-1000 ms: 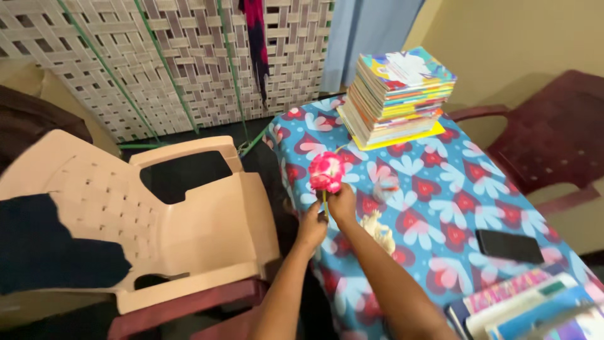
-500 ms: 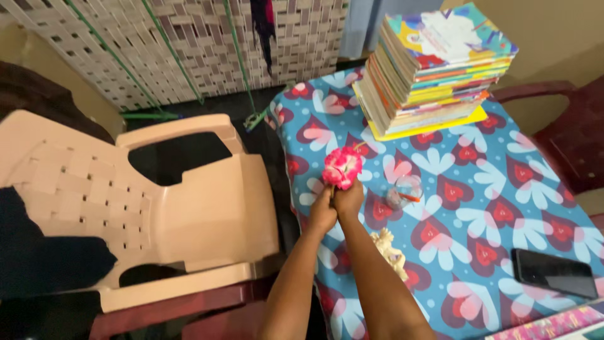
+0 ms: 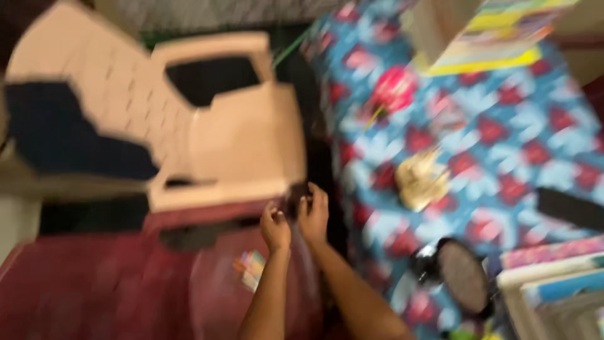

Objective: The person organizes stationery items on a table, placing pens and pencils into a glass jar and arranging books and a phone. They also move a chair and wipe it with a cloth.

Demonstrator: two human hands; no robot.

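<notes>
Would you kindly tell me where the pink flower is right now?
The pink flower lies on the blue patterned tablecloth, upper centre-right of the head view, just below the book stack.

Heavy motion blur smears the whole frame — chair, tablecloth and both hands lose their edges. Light is soft, even, indoor — shadows faint, no glare.

Looking steeply down from head height, a single worn view, blurred throughout. Facing forward past the left hand and right hand, sitting close below in the lower middle with both forearms running out of the bottom edge. Taking in a pale plastic chair just beyond and left of the hands and a patterned tablecloth spreading to their right.
</notes>
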